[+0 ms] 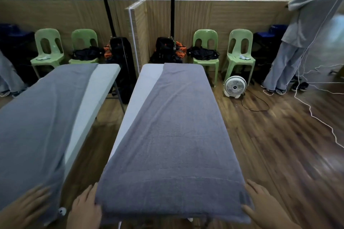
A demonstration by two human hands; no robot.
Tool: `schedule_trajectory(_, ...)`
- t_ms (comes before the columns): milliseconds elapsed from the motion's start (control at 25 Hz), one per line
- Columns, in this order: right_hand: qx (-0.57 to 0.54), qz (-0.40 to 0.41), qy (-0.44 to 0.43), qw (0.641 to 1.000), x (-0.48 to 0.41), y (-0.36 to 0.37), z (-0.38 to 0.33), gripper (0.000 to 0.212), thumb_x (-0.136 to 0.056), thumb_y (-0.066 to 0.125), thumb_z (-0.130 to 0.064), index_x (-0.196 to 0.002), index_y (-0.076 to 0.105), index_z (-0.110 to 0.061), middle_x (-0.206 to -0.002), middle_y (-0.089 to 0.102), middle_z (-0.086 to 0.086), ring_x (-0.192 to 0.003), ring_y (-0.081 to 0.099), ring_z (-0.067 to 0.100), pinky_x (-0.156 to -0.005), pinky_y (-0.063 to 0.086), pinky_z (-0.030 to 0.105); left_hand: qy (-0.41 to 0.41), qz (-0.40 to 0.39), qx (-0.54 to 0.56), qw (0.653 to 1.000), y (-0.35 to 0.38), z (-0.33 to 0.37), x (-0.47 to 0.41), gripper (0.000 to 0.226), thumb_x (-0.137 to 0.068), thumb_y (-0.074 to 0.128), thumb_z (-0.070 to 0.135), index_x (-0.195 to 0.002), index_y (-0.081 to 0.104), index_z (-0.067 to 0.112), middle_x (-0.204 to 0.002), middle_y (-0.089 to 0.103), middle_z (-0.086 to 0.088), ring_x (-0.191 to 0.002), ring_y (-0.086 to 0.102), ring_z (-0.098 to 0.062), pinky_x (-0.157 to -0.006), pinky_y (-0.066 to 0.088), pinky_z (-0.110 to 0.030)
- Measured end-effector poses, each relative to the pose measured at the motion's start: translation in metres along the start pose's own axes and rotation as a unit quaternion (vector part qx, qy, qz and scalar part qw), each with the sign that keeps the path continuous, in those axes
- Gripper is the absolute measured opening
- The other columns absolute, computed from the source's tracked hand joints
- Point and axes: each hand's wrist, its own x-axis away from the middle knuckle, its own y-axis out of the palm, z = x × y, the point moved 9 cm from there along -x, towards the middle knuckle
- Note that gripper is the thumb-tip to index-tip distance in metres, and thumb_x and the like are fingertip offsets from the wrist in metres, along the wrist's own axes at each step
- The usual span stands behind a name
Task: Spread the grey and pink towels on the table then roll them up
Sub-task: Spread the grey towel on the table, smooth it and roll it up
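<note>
On white table (138,91) — nubby grey towel (173,135) flat, both hands (87,208) (260,206) gripping corners.

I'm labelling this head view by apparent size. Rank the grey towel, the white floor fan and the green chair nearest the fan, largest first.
1. grey towel, by far, though it lies nearest the camera.
2. green chair.
3. white floor fan, noticeably smaller than the chair beside it.

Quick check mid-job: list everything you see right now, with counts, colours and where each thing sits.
grey towel: one, grey, spread along the table
table: one, white, centre; mirror on its left
chairs: two, green, by the far wall
bag: one, black, on the left chair
fan: one, white, on the floor
person: one, grey clothes, far right
left hand: at the towel's near left corner
right hand: at its near right corner
</note>
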Motion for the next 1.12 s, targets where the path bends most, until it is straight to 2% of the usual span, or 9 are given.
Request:
schedule_trajectory(40, -0.007, -0.039, -0.002, 0.999, -0.005, -0.007, -0.013, 0.095, -0.069, 0.043, -0.074, -0.149, 0.037, -0.023, -0.155, 0.038, 0.002, -0.138, 0.041, 0.023, -0.102, 0.048, 0.038, 0.001, 0.009, 0.015, 1.0, -0.016, 0.026, -0.001, 0.067, -0.073, 0.055, 0.042, -0.138, 0.054, 0.024, -0.14, 0.056, -0.005, -0.123, 0.054, -0.033, -0.098, 0.046, -0.052)
schedule_trajectory(120, 0.014, -0.065, -0.026, 0.997, -0.028, -0.02, -0.031, 0.089, -0.079, 0.044, -0.069, -0.155, 0.022, -0.026, -0.164, 0.018, 0.0, -0.148, 0.022, 0.022, -0.115, 0.033, 0.038, 0.014, -0.037, 0.005, 0.999, -0.022, 0.093, -0.008, 0.068, -0.073, 0.071, 0.032, -0.139, 0.054, 0.022, -0.142, 0.055, -0.005, -0.127, 0.053, -0.031, -0.102, 0.044, -0.053)
schedule_trajectory(240, 0.049, -0.104, -0.091, 0.989, -0.068, -0.018, -0.066, 0.083, -0.087, 0.049, -0.059, -0.156, 0.017, -0.026, -0.166, 0.009, 0.001, -0.151, 0.014, 0.022, -0.121, 0.022, 0.039, 0.041, -0.094, 0.009, 0.995, 0.001, 0.192, 0.005, 0.064, -0.075, 0.063, 0.043, -0.136, 0.056, 0.028, -0.145, 0.053, 0.001, -0.132, 0.05, -0.026, -0.105, 0.04, -0.055)
schedule_trajectory(360, 0.067, -0.127, -0.188, 0.972, -0.109, -0.01, -0.09, 0.079, -0.089, 0.051, -0.053, -0.155, 0.016, -0.028, -0.167, 0.004, 0.001, -0.151, 0.009, 0.023, -0.12, 0.02, 0.045, 0.073, -0.086, -0.005, 0.994, 0.043, 0.27, 0.015, 0.064, -0.071, 0.053, 0.055, -0.13, 0.061, 0.032, -0.139, 0.059, 0.004, -0.127, 0.054, -0.023, -0.098, 0.044, -0.058)
schedule_trajectory(480, 0.1, -0.141, -0.267, 0.948, -0.155, -0.006, -0.074, 0.075, -0.089, 0.051, -0.046, -0.154, 0.017, -0.029, -0.167, 0.002, 0.002, -0.152, 0.007, 0.024, -0.118, 0.021, 0.049, 0.011, -0.115, -0.02, 0.993, 0.082, 0.324, 0.013, 0.067, -0.07, 0.045, 0.061, -0.128, 0.062, 0.032, -0.137, 0.06, 0.001, -0.129, 0.048, -0.022, -0.098, 0.041, -0.059)
schedule_trajectory(600, 0.127, -0.156, -0.327, 0.924, -0.203, -0.018, -0.04, 0.077, -0.087, 0.051, -0.041, -0.155, 0.017, -0.029, -0.167, 0.002, 0.003, -0.152, 0.007, 0.025, -0.118, 0.022, 0.048, -0.052, -0.095, -0.021, 0.994, 0.092, 0.361, 0.012, 0.07, -0.073, 0.045, 0.065, -0.132, 0.058, 0.031, -0.141, 0.057, 0.0, -0.13, 0.051, -0.025, -0.101, 0.037, -0.06)
schedule_trajectory(840, 0.156, -0.167, -0.415, 0.881, -0.287, -0.057, -0.017, 0.078, -0.093, 0.054, -0.039, -0.156, 0.01, -0.027, -0.167, 0.001, 0.003, -0.151, 0.008, 0.026, -0.117, 0.026, 0.052, -0.197, -0.1, -0.015, 0.975, 0.101, 0.407, 0.014, 0.071, -0.069, 0.049, 0.065, -0.13, 0.06, 0.032, -0.139, 0.058, 0.0, -0.126, 0.055, -0.025, -0.094, 0.046, -0.06)
schedule_trajectory(1000, 0.188, -0.203, -0.48, 0.833, -0.326, -0.052, -0.022, 0.079, -0.09, 0.058, -0.037, -0.155, 0.013, -0.028, -0.166, 0.0, 0.002, -0.151, 0.006, 0.026, -0.115, 0.027, 0.054, -0.264, -0.087, -0.01, 0.961, 0.116, 0.406, 0.017, 0.074, -0.059, 0.046, 0.073, -0.119, 0.068, 0.035, -0.129, 0.065, 0.005, -0.108, 0.066, -0.023, -0.076, 0.055, -0.055)
schedule_trajectory(1120, 0.2, -0.217, -0.503, 0.813, -0.371, -0.049, -0.016, 0.082, -0.089, 0.059, -0.041, -0.155, 0.011, -0.03, -0.167, -0.002, -0.002, -0.152, 0.004, 0.024, -0.117, 0.024, 0.055, -0.31, -0.061, 0.003, 0.949, 0.119, 0.407, -0.003, 0.075, -0.057, 0.047, 0.076, -0.114, 0.07, 0.033, -0.123, 0.068, 0.003, -0.104, 0.067, -0.024, -0.079, 0.051, -0.059)
